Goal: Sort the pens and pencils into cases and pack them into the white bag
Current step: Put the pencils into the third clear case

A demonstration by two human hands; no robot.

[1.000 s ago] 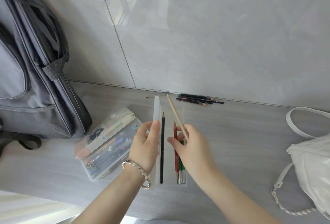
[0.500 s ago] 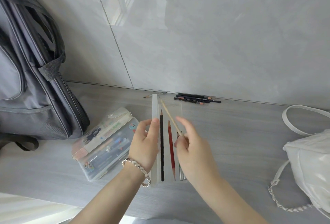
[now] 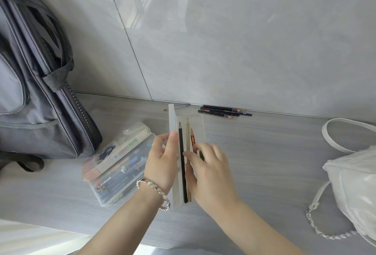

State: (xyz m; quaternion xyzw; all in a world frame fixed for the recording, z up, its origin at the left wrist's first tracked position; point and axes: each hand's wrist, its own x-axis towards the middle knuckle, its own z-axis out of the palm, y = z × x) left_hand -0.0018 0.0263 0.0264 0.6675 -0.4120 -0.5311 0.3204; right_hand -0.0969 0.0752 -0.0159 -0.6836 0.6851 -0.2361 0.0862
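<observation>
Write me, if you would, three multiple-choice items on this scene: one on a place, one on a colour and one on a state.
1. Where on the table does the white bag lie?
A) at the right edge
B) at the left edge
C) against the wall

2. In the clear case, what colour is the pencil next to the lid?
A) blue
B) black
C) yellow

3. In what state is the clear case?
A) snapped shut
B) open, with the left hand holding its lid up
C) packed away in the bag

Answers:
1 A: the white bag sits at the far right of the view, with its strap beside it.
2 B: the black pencil lies right beside the lid.
3 B: the lid stands upright in the left hand's grip and the pencils inside show.
</observation>
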